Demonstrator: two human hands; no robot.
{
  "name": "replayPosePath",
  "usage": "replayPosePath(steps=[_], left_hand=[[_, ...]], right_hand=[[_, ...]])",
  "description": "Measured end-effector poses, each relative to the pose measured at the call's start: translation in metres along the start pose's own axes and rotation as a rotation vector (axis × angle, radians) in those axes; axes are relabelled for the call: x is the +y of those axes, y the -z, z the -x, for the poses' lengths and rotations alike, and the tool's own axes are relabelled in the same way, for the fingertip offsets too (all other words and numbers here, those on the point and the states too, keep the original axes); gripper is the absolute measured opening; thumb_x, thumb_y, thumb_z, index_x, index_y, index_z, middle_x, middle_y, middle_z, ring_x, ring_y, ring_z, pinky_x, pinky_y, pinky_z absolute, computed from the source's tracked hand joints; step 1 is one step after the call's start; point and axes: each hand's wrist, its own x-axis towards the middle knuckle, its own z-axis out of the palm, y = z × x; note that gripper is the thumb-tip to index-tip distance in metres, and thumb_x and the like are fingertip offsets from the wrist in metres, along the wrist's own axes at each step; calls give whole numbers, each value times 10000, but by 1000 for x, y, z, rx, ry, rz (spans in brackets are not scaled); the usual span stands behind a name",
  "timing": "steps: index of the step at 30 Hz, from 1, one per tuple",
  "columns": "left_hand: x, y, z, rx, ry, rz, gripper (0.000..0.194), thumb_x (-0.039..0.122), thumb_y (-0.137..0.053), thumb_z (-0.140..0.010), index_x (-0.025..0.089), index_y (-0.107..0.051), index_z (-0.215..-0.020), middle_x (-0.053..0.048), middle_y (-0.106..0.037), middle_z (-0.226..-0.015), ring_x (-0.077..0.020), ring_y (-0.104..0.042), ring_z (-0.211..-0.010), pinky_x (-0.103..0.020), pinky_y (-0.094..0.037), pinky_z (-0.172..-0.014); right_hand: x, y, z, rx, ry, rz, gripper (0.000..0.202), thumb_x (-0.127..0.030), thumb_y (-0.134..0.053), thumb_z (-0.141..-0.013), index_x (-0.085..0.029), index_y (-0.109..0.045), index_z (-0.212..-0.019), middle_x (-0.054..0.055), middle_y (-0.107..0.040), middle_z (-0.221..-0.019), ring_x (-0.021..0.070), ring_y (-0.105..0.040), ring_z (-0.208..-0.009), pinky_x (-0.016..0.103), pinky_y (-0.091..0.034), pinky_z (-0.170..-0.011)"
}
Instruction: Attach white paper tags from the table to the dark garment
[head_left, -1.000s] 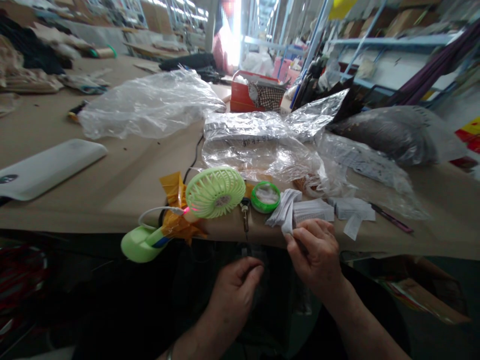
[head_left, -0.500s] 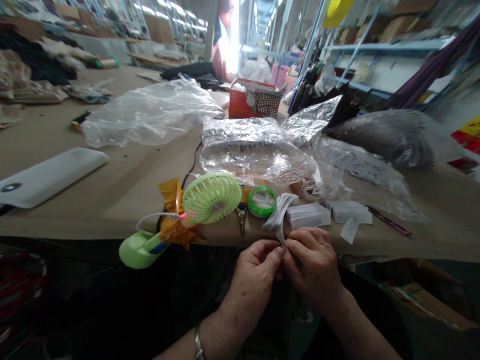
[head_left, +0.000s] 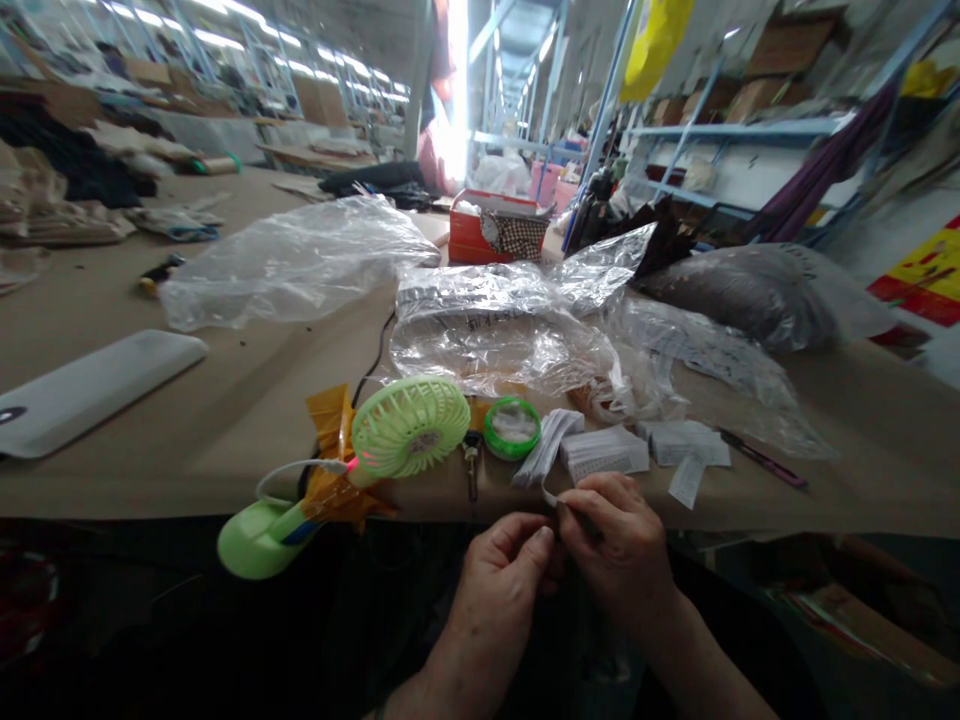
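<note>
Pinching a thin white strip (head_left: 550,497) at the front of the brown table (head_left: 247,395), the bare right hand (head_left: 624,540) nears the bare left hand (head_left: 501,585), whose curled fingers may hold something hidden.

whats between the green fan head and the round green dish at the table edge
In the head view, a slim metal-shafted tool lies between the fan head and the dish, with what looks like amber tape behind it.
</note>
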Motion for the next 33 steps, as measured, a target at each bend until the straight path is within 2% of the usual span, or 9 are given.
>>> replayPosePath(steps=[3, 5, 9, 11, 16, 18, 21, 24, 33], left_hand=[[-2, 1, 1, 6, 18, 45, 170, 286, -656, -772, 124, -684, -814, -11, -632, -676, -99, -542, -611, -208, -435, -575], [-2, 1, 3, 10, 49, 118, 194, 316, -668, -770, 123, -673, -794, -11, -628, -683, -101, -553, -623, -214, -447, -590], [1, 2, 6, -45, 103, 272, 232, 357, -657, -789, 126, -658, -778, 3, -603, -646, -88, -551, -584, -203, -448, -566], [1, 2, 6, -37, 129, 314, 177, 298, -671, -780, 121, -656, -781, -1, -617, -658, -77, -549, -568, -181, -430, -537], [-1, 2, 7, 31, 204, 338, 93, 167, -685, -734, 90, -658, -779, -36, -660, -690, -94, -598, -604, -178, -457, -555], [-1, 2, 9, 56, 249, 301, 94, 178, -671, -749, 94, -649, -785, -36, -663, -663, -100, -597, -556, -196, -468, -529], [-1, 2, 11, 94, 307, 192, 101, 199, -638, -784, 104, -633, -816, -46, -671, -628, -121, -609, -524, -228, -490, -517], [-1, 1, 12, 91, 322, 124, 86, 181, -612, -803, 111, -619, -852, -38, -669, -606, -117, -607, -512, -216, -483, -505], [1, -4, 12, 126, 390, 138, 94, 170, -569, -833, 92, -621, -827, -76, -690, -658, -129, -628, -528, -235, -500, -528]], right_hand=[[-5, 4, 1, 5, 8, -50, 135, -84, -550, -796, -183, -611, -726, 25, -591, -729, 157, -528, -714, 308, -438, -677], [-10, 8, 3, -48, 31, -96, 128, -83, -533, -790, -172, -594, -722, 36, -589, -748, 164, -532, -735, 322, -453, -685], [-20, 15, 13, -197, 169, -208, 133, -60, -501, -779, -151, -597, -795, 84, -638, -931, 210, -566, -950, 370, -489, -829], [-26, 17, 20, -249, 241, -233, 151, -48, -497, -775, -141, -603, -830, 98, -649, -999, 220, -562, -1032, 380, -485, -887], [-25, 23, 34, -294, 309, -217, 173, -68, -499, -807, -148, -617, -905, 82, -670, -979, 215, -576, -1024, 394, -495, -902], [-13, 26, 33, -255, 272, -152, 207, -95, -518, -835, -144, -611, -1013, 89, -660, -1020, 219, -562, -1046, 394, -498, -905], [15, 29, 27, -134, 125, 85, 277, -131, -539, -862, -131, -584, -1135, 117, -637, -1069, 245, -532, -1079, 423, -487, -922], [37, 27, 24, -118, 60, 280, 308, -167, -541, -872, -101, -583, -1170, 143, -626, -1097, 279, -519, -1083, 463, -474, -930], [50, 17, 31, 9, 106, 253, 171, -126, -576, -856, -159, -670, -995, 85, -697, -965, 231, -587, -977, 400, -492, -887]])
